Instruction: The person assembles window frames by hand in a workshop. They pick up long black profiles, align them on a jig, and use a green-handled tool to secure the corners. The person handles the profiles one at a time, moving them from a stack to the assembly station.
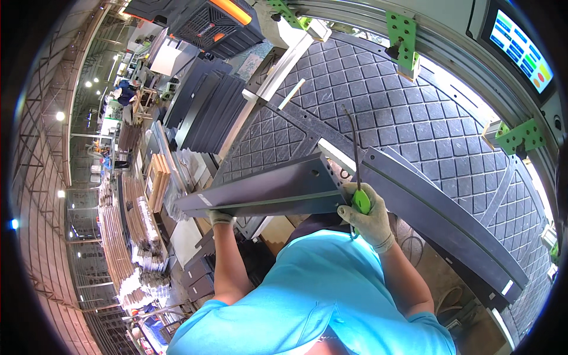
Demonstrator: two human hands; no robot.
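Observation:
A long dark grey panel (266, 184), with a groove along it and holes at its right end, is held up across my front. My left hand (220, 218), gloved, grips its lower edge near the left end; the panel hides most of those fingers. In my gloved right hand (374, 222) is a small green tool (361, 202), closed in the fingers, with a thin dark cord or rod rising from it. The right thumb and fingers lie by the panel's end; whether they also press on it I cannot tell. A second dark panel (441, 219) lies to the right.
A black bench top with a diamond grid (390, 112) spreads ahead, under a metal rail with green brackets (402, 41). Stacked dark panels (207, 106) and a black-orange crate (216, 26) stand at the far left. A lit screen (520, 50) is at upper right.

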